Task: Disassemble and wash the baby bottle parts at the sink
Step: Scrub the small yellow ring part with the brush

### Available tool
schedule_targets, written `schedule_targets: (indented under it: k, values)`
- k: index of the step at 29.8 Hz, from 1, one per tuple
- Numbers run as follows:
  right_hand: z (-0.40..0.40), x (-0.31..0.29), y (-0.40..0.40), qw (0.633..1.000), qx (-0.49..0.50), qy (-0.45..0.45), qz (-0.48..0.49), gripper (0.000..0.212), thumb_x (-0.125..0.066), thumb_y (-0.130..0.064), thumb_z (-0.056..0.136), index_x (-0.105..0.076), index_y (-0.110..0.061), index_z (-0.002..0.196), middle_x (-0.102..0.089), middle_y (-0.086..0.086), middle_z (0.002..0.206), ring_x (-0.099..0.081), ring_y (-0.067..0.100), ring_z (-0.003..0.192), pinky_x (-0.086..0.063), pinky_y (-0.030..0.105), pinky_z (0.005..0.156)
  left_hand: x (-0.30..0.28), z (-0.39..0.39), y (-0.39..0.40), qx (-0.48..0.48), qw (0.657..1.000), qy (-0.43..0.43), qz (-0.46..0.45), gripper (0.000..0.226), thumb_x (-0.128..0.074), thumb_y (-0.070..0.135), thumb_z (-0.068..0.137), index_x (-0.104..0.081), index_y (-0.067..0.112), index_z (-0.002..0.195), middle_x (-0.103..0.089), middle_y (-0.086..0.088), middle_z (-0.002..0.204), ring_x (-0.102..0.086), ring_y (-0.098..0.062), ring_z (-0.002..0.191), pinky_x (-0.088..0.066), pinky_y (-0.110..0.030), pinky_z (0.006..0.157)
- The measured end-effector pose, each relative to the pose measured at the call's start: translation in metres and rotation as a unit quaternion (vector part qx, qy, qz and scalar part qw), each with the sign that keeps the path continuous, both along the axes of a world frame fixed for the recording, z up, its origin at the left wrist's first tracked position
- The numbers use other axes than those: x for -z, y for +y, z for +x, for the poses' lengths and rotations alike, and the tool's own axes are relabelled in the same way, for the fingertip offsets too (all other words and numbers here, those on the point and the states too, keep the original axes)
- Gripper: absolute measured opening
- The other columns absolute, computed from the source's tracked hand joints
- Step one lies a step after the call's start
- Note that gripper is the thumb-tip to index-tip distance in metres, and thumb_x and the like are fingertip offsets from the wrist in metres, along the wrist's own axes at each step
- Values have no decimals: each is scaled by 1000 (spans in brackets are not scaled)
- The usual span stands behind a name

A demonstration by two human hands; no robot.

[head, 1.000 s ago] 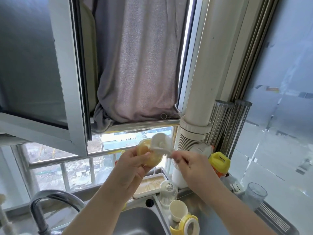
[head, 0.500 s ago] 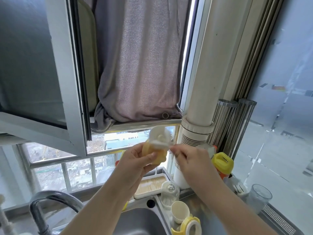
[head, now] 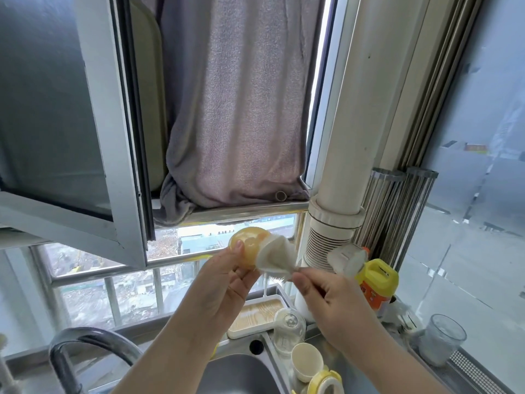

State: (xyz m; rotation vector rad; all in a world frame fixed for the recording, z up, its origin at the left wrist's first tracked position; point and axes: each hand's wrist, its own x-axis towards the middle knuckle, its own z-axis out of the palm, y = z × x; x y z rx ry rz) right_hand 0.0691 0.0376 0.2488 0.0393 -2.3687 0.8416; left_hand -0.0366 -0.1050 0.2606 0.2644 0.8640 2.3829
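Both hands work high above the sink [head: 238, 373], near its back edge. From the head view, the left hand [head: 218, 282] grips the amber bottle [head: 247, 245], base towards the window. The right hand [head: 332, 300] pinches a brush handle; its white sponge head [head: 277, 258] lies just right of the bottle. Open air surrounds them.
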Motion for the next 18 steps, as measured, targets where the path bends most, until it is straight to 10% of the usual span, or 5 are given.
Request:
schedule_targets:
  k: [11,15,18]
  values:
    - [-5,52,-5,997,74,19,2,29,-50,-43,91,-62,-23,74,-43,-20,50,-45,0,51,-29,9,49,24,7,13,-13,995,-52,-80,10,-52,6,93,-59,1,87,-64,-9,70,-62,-12,53,-55,-19,49]
    - [17,96,8,972,151,-92,-155,27,-51,-29,94,-62,-22,70,-52,-6,53,-47,8,52,-34,18,51,74,10,15,-19,986,-79,-145,9,-52,4,92,-58,1,98,-68,-15,92,-66,-23,86,-54,-35,78]
    - [41,140,11,898,158,-176,-370,26,-44,-26,97,-65,-16,85,-51,-3,58,-44,6,50,-40,20,52,124,21,20,31,976,-87,-199,15,-50,7,94,-58,1,105,-68,-15,101,-64,-23,90,-57,-29,71]
